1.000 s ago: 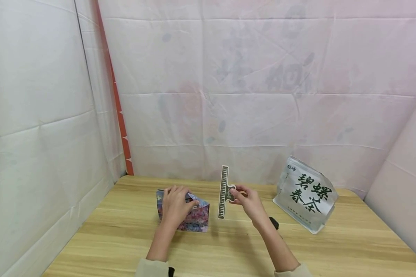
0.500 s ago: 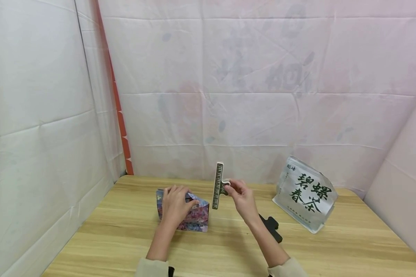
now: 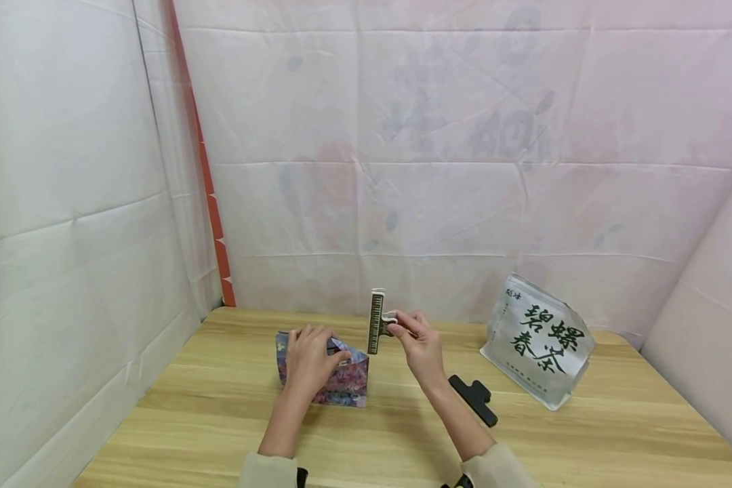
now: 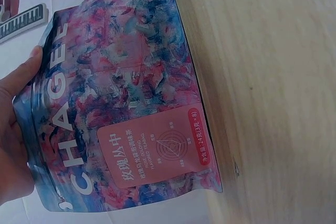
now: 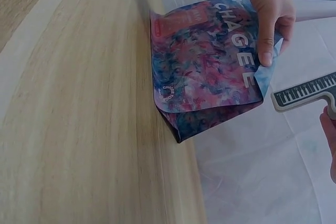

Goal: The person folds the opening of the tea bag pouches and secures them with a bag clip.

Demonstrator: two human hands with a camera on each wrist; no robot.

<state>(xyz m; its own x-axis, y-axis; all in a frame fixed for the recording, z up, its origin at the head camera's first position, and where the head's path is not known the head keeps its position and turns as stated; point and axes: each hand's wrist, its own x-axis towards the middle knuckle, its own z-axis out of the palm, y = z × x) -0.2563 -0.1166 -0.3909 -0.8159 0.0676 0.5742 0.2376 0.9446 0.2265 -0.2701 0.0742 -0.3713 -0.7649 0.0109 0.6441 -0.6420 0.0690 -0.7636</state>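
My left hand grips the folded top of a colourful floral CHAGEE tea bag, which stands on the table. In the right wrist view the thumb of that left hand presses on the fold of the bag. My right hand pinches the handle of a bag clip printed with piano keys. Held upright in the air, the clip is just beyond the bag's top right corner, apart from it. Part of the same clip shows past the bag in the left wrist view.
A black bag clip lies on the table beside the right forearm. Farther right stands a silver tea pouch with dark green lettering. White cloth walls rise behind and beside the wooden table.
My right hand has moved left with the piano-key clip, bringing it closer to the bag and turning it edge-on. The black clip has come out from behind the forearm. My left hand stays put.
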